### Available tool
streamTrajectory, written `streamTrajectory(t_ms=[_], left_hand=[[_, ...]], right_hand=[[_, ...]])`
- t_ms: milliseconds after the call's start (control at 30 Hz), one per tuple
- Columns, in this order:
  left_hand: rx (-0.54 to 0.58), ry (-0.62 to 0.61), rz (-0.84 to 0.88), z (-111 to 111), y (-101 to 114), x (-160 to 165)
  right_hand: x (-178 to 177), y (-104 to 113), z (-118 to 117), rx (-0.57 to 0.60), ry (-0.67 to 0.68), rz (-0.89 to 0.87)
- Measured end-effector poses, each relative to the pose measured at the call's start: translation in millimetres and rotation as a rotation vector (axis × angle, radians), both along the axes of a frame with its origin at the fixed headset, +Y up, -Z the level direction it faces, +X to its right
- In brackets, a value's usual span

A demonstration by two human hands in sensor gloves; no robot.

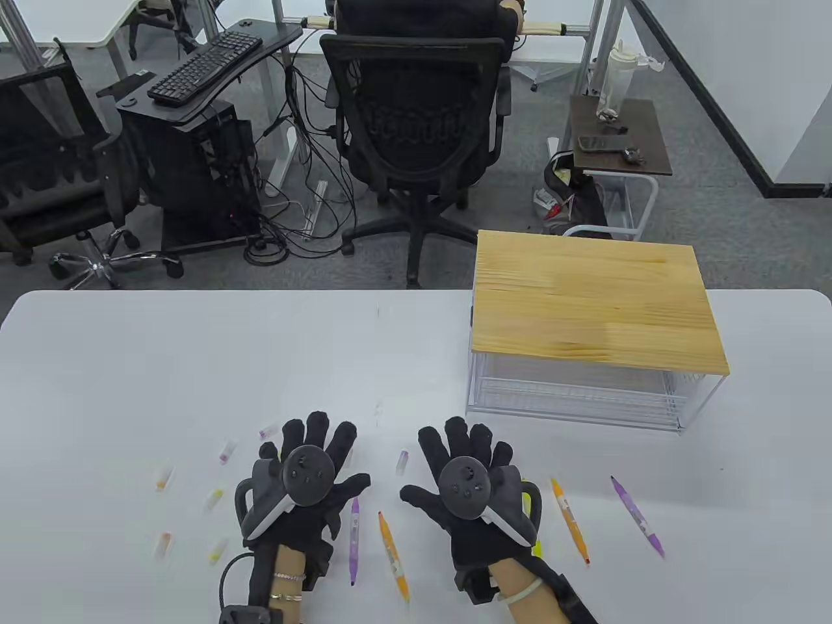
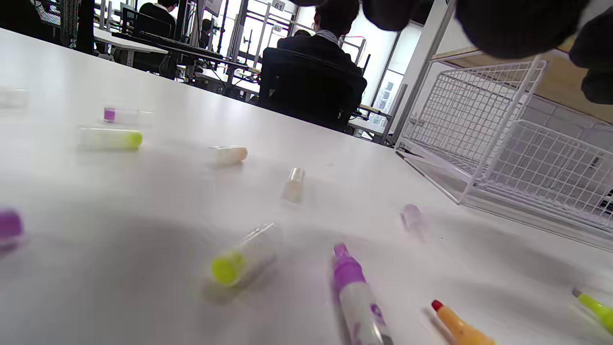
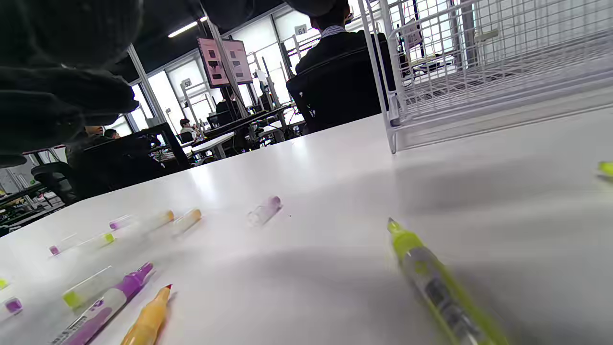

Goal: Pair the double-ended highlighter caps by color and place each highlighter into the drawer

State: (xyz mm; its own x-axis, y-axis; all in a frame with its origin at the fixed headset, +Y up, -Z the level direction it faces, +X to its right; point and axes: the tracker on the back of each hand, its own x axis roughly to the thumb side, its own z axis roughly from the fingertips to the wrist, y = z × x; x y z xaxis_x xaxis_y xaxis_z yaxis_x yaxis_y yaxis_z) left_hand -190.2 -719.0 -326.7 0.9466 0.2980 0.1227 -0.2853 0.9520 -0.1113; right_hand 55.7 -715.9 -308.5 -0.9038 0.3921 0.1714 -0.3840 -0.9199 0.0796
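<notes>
Both gloved hands hover palm-down over the white table with fingers spread, holding nothing. Right of my left hand (image 1: 312, 455) lie an uncapped purple highlighter (image 1: 354, 539) (image 2: 357, 297) and an orange one (image 1: 393, 556) (image 2: 459, 328). My right hand (image 1: 465, 455) partly covers a yellow-green highlighter (image 1: 537, 520) (image 3: 436, 287). Further right lie a second orange highlighter (image 1: 570, 520) and a second purple one (image 1: 637, 517). Several loose caps are scattered left of my left hand, among them a purple cap (image 1: 227, 450), an orange cap (image 1: 164, 476) and a yellow cap (image 1: 212, 499). Another purple cap (image 1: 402, 460) (image 3: 265, 209) lies between the hands.
The drawer unit stands at the back right: a wooden top (image 1: 591, 305) over a white wire drawer (image 1: 572, 390) (image 2: 503, 143) (image 3: 479, 62), pushed in. Beyond the table's far edge a person sits in a black office chair (image 1: 416, 123).
</notes>
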Motion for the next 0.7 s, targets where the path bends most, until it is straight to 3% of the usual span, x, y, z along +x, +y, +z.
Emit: streamTrajectory(t_ms=[700], left_hand=[[0.007,0.002,0.001,0.7,-0.6,-1.4]], right_hand=[[0.8,-2.5,-0.1,-0.012,-0.001,0.011]])
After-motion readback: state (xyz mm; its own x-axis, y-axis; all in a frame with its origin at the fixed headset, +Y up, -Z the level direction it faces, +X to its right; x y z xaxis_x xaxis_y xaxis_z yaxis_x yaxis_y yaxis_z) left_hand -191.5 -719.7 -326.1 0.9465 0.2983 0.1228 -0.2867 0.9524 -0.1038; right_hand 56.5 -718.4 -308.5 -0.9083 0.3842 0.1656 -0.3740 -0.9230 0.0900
